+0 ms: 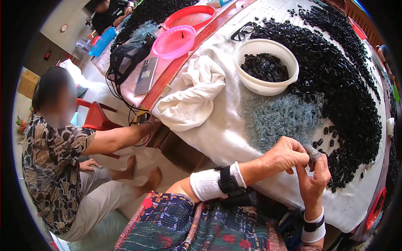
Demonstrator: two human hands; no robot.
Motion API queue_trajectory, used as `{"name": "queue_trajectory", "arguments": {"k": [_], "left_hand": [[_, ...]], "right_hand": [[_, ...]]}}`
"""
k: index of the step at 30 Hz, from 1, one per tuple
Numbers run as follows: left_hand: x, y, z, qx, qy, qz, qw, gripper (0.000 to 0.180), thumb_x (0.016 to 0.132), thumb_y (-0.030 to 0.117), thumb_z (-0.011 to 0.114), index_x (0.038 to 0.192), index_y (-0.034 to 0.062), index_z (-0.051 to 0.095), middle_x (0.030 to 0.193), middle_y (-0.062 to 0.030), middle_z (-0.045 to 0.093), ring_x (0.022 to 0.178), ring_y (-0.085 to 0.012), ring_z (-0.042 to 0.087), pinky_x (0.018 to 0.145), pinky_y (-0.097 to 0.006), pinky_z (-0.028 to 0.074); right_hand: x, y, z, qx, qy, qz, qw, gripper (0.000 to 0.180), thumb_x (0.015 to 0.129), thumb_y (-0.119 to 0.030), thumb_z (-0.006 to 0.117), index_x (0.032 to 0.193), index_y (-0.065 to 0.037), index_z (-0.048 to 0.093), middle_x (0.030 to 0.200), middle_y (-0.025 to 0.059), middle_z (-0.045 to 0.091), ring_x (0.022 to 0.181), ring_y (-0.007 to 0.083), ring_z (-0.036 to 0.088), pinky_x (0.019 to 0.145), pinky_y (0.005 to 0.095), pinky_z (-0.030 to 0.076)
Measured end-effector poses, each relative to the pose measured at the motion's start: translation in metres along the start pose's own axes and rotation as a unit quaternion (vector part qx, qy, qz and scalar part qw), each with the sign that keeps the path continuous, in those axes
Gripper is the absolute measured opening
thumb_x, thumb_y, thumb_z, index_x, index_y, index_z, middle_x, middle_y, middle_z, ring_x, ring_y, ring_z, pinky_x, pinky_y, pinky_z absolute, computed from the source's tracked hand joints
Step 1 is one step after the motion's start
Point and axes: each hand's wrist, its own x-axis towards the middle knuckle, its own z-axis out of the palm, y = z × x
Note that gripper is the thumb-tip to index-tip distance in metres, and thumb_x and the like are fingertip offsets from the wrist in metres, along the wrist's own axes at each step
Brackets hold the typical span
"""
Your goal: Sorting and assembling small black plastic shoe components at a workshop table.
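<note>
My left hand (289,155) and my right hand (315,178) meet over the front of the white-covered table. Both have their fingers drawn together in a pinch, the fingertips almost touching. A grey, fabric-like wrap (313,154) shows between them, seemingly around a fingertip; whose finger is unclear. Any small piece held there is hidden by the fingers. Just beyond my left hand spreads a heap of fine bluish-grey wire springs (280,119). Small black plastic pieces (347,117) lie in a broad pile beyond and right of my hands, with several loose ones (326,136) nearby.
A white tub (238,69) holds more black pieces. A crumpled white cloth (190,98), eyeglasses (243,32), a phone (146,75), a black cap (125,62), a pink basin (173,42) and a red tray (188,16) lie around. A person (58,154) sits at left, another at the back.
</note>
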Motion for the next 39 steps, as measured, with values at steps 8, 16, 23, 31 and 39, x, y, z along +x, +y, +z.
{"name": "queue_trajectory", "arguments": {"k": [8, 16, 23, 31, 39], "left_hand": [[0.002, 0.0, 0.001, 0.012, 0.007, -0.01, 1.0, 0.017, 0.074, 0.018, 0.067, 0.078, 0.0009, 0.066, 0.075, -0.0031, 0.065, 0.068, -0.009, 0.06, 0.057, -0.023, 0.049], [0.001, 0.004, -0.001, 0.004, -0.024, 0.014, 1.0, 0.02, 0.077, 0.018, 0.066, 0.083, -0.0003, 0.065, 0.077, -0.0042, 0.066, 0.071, -0.01, 0.061, 0.058, -0.023, 0.05], [0.002, 0.007, -0.003, 0.007, -0.022, 0.029, 0.999, 0.022, 0.079, 0.021, 0.067, 0.083, -0.0004, 0.065, 0.077, -0.0043, 0.066, 0.072, -0.0103, 0.063, 0.057, -0.023, 0.051], [0.001, 0.006, -0.003, -0.006, -0.023, 0.036, 0.999, 0.021, 0.078, 0.02, 0.07, 0.084, -0.0003, 0.068, 0.078, -0.0056, 0.068, 0.069, -0.0104, 0.063, 0.056, -0.023, 0.05], [0.001, 0.0, 0.0, -0.016, -0.019, 0.033, 0.999, 0.02, 0.078, 0.019, 0.07, 0.083, -0.0003, 0.068, 0.078, -0.0057, 0.068, 0.07, -0.0107, 0.063, 0.055, -0.023, 0.05]], "right_hand": [[0.001, 0.003, 0.0, -0.02, -0.007, -0.028, 0.999, 0.018, 0.073, 0.003, 0.069, 0.088, 0.005, 0.058, 0.078, 0.0173, 0.054, 0.066, 0.0341, 0.053, 0.056, 0.0396, 0.043], [0.004, 0.003, 0.001, -0.01, 0.01, -0.02, 1.0, 0.017, 0.073, 0.002, 0.069, 0.085, 0.005, 0.057, 0.076, 0.0183, 0.052, 0.064, 0.0346, 0.052, 0.055, 0.0406, 0.042], [0.009, 0.006, 0.003, -0.019, 0.031, -0.059, 0.998, 0.023, 0.072, 0.001, 0.071, 0.092, 0.005, 0.059, 0.08, 0.0172, 0.054, 0.068, 0.0326, 0.055, 0.058, 0.0388, 0.045], [0.007, -0.005, 0.002, 0.009, 0.029, -0.001, 1.0, 0.026, 0.074, 0.002, 0.07, 0.098, 0.004, 0.061, 0.082, 0.0123, 0.056, 0.065, 0.0225, 0.053, 0.055, 0.0314, 0.044], [0.004, -0.008, 0.0, 0.01, 0.027, 0.018, 0.999, 0.024, 0.076, 0.0, 0.069, 0.099, 0.003, 0.061, 0.078, 0.0098, 0.054, 0.06, 0.018, 0.05, 0.052, 0.0289, 0.041]]}}
